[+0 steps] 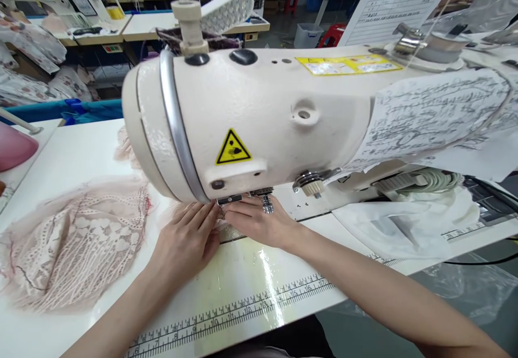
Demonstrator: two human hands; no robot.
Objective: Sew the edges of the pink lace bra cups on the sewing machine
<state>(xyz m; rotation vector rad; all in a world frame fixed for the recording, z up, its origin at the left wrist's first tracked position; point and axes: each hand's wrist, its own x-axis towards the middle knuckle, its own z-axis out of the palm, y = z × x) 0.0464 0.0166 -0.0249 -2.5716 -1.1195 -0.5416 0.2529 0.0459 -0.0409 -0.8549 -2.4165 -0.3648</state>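
Observation:
A cream sewing machine [259,104] fills the middle of the head view, its head hiding the needle area. Under its left end, my left hand [188,234] lies with fingers together, pressed down on pale pink sheer fabric [168,212]. My right hand [259,220] is beside it at the needle area, fingers bent and pinching the fabric's edge; the fingertips are partly hidden by the machine. Left of my hands lies a pale pink lace piece [89,239] with red thread ends along its edge.
A printed ruler [230,315] runs along the table's front edge. White fabric [408,223] and a coil of pale green tape [433,180] lie right of the machine. Handwritten paper [437,112] covers its body. A pink object [16,142] stands at far left.

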